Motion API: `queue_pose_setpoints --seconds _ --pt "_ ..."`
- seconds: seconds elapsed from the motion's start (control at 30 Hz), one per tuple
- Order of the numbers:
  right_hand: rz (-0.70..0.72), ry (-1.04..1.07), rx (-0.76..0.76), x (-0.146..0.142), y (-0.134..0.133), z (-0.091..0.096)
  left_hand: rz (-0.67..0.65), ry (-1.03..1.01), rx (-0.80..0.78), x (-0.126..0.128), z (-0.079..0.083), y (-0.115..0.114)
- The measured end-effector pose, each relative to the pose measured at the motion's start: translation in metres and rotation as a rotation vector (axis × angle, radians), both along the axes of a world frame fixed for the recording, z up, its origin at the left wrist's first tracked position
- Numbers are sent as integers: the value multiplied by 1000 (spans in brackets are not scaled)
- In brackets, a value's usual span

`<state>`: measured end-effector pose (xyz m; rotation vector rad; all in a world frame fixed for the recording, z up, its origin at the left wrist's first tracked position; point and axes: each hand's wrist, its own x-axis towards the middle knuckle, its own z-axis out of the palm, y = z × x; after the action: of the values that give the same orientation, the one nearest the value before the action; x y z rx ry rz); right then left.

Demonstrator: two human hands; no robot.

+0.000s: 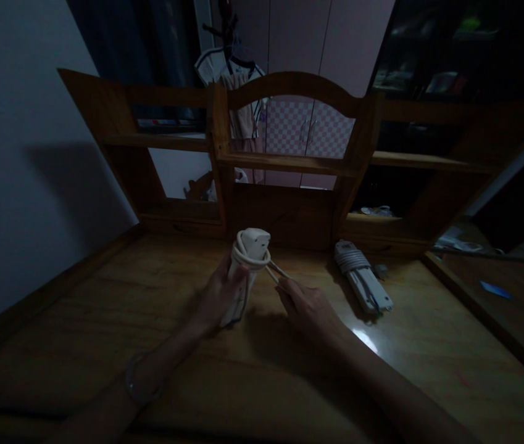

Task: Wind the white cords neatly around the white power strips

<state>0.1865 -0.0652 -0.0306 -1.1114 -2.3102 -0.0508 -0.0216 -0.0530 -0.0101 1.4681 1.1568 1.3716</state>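
My left hand (218, 296) is wrapped round a white power strip (242, 290), which it holds tilted above the desk. A pale cord (251, 264) is looped round the strip's upper end. From there the cord runs taut to my right hand (305, 305), whose fingers are pinched on it. To the right lies a second power strip (367, 287) on the desk, its grey cord (352, 261) coiled round its far half. A plug (381, 271) rests beside that one.
The wooden desk (118, 320) has a shelf unit (289, 161) along its back edge. A wall (21, 154) closes off the left side. At the far right is a lower wooden surface (521, 296) with a blue packet (495, 289) on it. The room is dim.
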Motion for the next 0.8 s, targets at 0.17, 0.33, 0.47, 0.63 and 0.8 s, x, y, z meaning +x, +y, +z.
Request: queue_pose_setpoints --seconds 0.17,0.33,0.47,0.63,0.8 --pt "2 18 -12 -1 -1 4 48 449 204 0 -1 -7" --pt "43 5 -9 -8 -4 -3 88 540 241 -1 -6 -4" --pt "57 17 19 -14 -9 -7 110 552 291 -3 -11 -3" --pt "139 68 -50 -16 -16 0 171 531 431 -2 -20 -3" --pt "118 38 -71 -17 -18 8 255 487 509 3 -17 -4"
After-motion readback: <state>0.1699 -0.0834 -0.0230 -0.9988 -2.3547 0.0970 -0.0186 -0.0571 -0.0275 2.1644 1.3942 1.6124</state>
